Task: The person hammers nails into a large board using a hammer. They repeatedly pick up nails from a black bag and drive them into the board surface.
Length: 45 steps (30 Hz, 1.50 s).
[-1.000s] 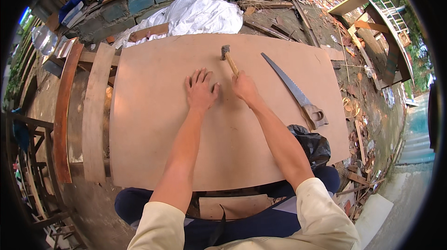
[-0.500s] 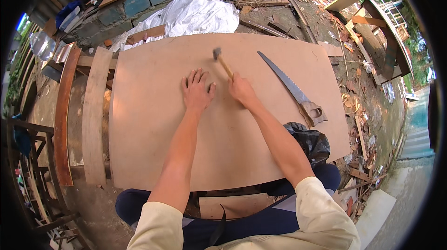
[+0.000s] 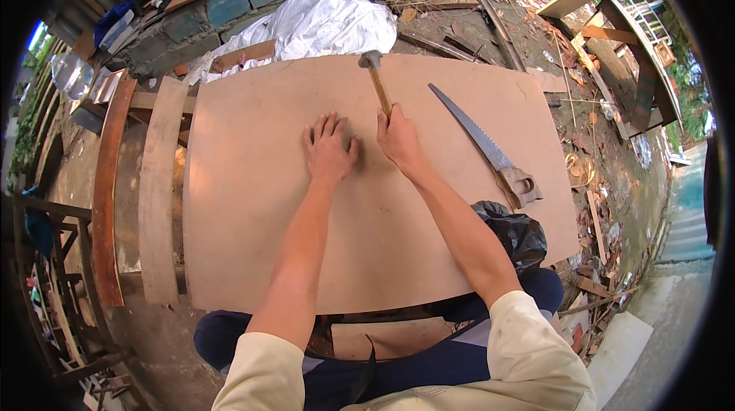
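Holding a hammer (image 3: 375,81) by the lower end of its wooden handle, the right hand (image 3: 398,139) has its grip wrapped fully round the shaft; the handle runs up and away from the grip, and the metal head sits near the far edge of the plywood sheet (image 3: 253,204), well beyond the knuckles.

Left hand (image 3: 329,152): grip spread wide, palm and fingers pressed flat on the plywood sheet, just beside the right hand, holding nothing that can be seen.

Plywood sheet: large, pale brown, lying flat across the bench in front of the seated person.

Handsaw (image 3: 490,147): lying on the plywood sheet to the right of the hammer, blade pointing to the sheet's far edge, wooden handle toward its right edge, apart from both hands.

Black plastic bag (image 3: 517,231): at the sheet's near right corner.

White plastic sheeting (image 3: 321,20): bunched beyond the sheet's far edge.

Wooden planks (image 3: 161,189): lying alongside the sheet's left edge.
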Each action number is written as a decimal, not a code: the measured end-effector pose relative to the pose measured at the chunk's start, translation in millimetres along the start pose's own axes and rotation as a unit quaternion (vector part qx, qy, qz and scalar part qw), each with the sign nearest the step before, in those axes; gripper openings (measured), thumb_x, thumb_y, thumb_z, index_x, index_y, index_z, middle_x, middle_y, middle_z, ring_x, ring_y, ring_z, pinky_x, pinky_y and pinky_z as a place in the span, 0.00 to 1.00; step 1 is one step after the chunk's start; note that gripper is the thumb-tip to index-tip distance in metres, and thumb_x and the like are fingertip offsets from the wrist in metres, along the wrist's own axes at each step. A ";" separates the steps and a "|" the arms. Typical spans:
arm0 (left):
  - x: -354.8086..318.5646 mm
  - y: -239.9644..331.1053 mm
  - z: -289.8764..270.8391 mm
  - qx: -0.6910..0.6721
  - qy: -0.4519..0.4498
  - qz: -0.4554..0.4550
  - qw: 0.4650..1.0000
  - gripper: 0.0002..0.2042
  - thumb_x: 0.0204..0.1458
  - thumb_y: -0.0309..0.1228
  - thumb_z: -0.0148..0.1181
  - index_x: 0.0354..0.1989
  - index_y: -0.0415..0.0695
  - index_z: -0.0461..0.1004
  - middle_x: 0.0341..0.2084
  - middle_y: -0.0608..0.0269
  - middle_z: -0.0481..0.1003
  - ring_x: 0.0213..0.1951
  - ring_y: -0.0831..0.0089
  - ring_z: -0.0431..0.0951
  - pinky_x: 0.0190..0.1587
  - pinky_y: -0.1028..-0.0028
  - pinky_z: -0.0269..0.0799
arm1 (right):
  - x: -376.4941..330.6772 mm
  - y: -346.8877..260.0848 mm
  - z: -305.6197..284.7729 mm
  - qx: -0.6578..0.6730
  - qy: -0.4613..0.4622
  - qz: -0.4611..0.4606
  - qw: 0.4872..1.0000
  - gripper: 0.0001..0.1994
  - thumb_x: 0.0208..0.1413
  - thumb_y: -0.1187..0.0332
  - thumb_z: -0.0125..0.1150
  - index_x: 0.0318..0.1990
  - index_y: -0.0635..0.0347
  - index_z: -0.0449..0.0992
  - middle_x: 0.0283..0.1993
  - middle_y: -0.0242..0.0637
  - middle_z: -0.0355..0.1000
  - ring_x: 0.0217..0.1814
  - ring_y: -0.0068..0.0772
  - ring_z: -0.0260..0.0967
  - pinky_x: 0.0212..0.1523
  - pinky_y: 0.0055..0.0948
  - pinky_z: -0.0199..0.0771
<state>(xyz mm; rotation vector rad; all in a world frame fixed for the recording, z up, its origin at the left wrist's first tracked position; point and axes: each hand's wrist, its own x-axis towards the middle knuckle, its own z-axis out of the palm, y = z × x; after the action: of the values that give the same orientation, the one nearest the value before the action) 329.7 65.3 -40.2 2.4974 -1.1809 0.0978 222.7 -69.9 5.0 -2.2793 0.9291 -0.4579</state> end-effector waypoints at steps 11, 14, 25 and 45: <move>2.5 10.7 5.5 0.005 -0.004 0.013 1.000 0.28 0.62 0.50 0.54 0.68 0.53 0.69 0.73 0.63 0.61 0.75 0.63 0.55 0.76 0.50 0.41 | -3.1 28.9 -6.9 -0.039 -0.093 0.070 0.992 0.20 0.70 0.57 0.49 0.47 0.72 0.71 0.31 0.58 0.77 0.26 0.60 0.76 0.30 0.52 0.77; -0.4 0.6 1.6 0.034 -0.018 0.008 0.999 0.30 0.62 0.53 0.51 0.70 0.54 0.66 0.74 0.63 0.60 0.76 0.61 0.53 0.76 0.48 0.40 | -24.6 -15.7 -57.0 0.022 -0.160 0.139 0.977 0.21 0.71 0.57 0.48 0.48 0.72 0.71 0.28 0.55 0.77 0.23 0.52 0.76 0.27 0.47 0.77; 41.6 32.5 -23.5 0.118 -0.203 -0.019 0.972 0.42 0.58 0.71 0.42 0.79 0.66 0.48 0.80 0.59 0.40 0.78 0.40 0.37 0.69 0.23 0.34 | -180.0 42.2 -174.9 -0.030 -0.161 0.131 0.978 0.23 0.70 0.53 0.51 0.37 0.71 0.70 0.27 0.61 0.74 0.32 0.64 0.75 0.37 0.53 0.73; 48.8 44.6 22.2 0.122 -0.160 -0.106 0.974 0.39 0.63 0.67 0.33 0.80 0.64 0.42 0.80 0.56 0.36 0.78 0.41 0.32 0.74 0.34 0.26 | -171.3 76.7 -197.9 -0.058 -0.118 0.069 0.989 0.20 0.70 0.56 0.52 0.40 0.72 0.71 0.28 0.65 0.75 0.36 0.70 0.76 0.41 0.60 0.74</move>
<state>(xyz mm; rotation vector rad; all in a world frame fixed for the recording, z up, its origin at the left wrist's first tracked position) 325.4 -4.2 -36.6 2.9236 -1.0618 -0.2394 -37.2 -72.6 87.6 -2.2919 1.0066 -0.0732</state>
